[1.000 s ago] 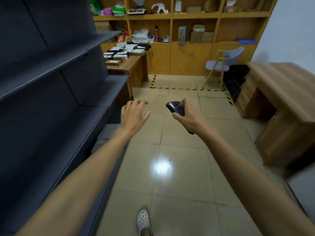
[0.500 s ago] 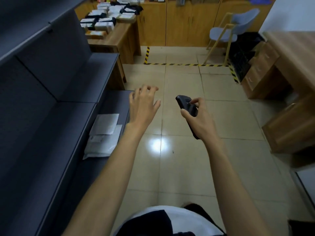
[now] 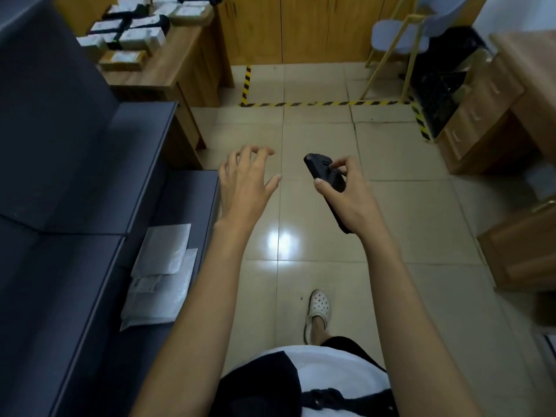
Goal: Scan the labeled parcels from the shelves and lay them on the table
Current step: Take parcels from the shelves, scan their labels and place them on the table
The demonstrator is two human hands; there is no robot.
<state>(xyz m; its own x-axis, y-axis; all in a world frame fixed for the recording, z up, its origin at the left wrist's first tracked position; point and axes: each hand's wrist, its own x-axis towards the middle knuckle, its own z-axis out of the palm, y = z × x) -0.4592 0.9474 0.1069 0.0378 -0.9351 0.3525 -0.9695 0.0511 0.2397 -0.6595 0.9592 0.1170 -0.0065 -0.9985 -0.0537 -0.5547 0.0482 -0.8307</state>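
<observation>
On your far left the dark grey shelf (image 3: 90, 182) runs away from you. On its lowest level lie two white labeled parcels (image 3: 162, 275), flat and overlapping, the farther one partly on top of the nearer. Their long axes run along the shelf, near to far, leaning slightly right at the far end. Past the shelf's end stands the wooden surface (image 3: 186, 67), which carries a cluster of boxed parcels (image 3: 132, 34).

Your left hand (image 3: 243, 191) hovers palm down over the shelf's front edge, beyond the two parcels and clear of them. Its fingers (image 3: 255, 153) are spread, lightly bent and holding nothing.

To the right, your right hand (image 3: 346, 200) grips the black scanner (image 3: 326, 176), thumb along its near side and one fingertip on top. The scanner's long axis runs from near right to far left, its head pointing away from you over the tiled floor (image 3: 391, 206). A pale chair (image 3: 394, 34) stands at the far right
</observation>
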